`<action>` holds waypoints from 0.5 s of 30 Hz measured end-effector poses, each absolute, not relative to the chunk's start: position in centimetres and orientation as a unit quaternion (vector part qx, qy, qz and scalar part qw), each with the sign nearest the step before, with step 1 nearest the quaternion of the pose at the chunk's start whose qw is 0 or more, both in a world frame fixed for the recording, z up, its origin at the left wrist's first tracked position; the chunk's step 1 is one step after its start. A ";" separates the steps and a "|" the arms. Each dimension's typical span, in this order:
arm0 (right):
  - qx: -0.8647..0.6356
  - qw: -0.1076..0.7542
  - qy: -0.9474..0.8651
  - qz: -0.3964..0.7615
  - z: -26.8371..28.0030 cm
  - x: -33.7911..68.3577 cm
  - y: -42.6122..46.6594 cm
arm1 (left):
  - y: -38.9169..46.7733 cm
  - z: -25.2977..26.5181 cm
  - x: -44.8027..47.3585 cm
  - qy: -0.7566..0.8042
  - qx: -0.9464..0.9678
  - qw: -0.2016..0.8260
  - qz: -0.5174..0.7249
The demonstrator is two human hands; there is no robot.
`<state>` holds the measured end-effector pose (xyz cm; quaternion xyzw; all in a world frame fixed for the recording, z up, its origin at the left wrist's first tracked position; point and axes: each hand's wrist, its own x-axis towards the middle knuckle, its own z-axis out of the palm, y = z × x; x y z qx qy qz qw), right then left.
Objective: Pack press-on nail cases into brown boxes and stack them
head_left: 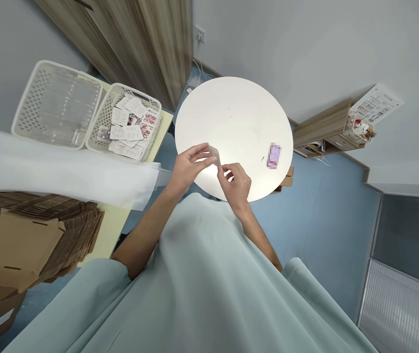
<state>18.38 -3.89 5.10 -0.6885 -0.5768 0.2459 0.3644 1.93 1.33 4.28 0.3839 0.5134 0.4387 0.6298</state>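
Note:
Over the round white table (231, 108), both my hands are at a small, thin, flat greyish piece (214, 153); its exact kind is not clear. My left hand (189, 165) grips it between the thumb and the outstretched fingers. With thumb and forefinger, my right hand (236, 185) pinches its lower right corner, the other fingers curled in. A pixelated purple and pink item (274, 156) lies on the table to the right of my hands, and a small dark speck (263, 159) is beside it.
On a side table at left, one white basket (97, 110) stands by another holding printed cards (130, 132). Nearer are white translucent sheets (65, 169) and stacked flattened cardboard boxes (21, 240). A low wooden cabinet (323, 125) is at right; a socket (199, 34) is on the wall.

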 end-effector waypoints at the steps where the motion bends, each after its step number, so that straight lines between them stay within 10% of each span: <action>1: -0.691 0.372 -0.554 0.279 5.4 18.6 -3.8 | 1.4 4.3 1.8 0.518 0.383 0.623 0.445; 15: -0.614 0.396 -0.369 0.574 6.9 20.6 -2.5 | 2.7 5.2 -1.0 0.426 0.354 0.734 0.392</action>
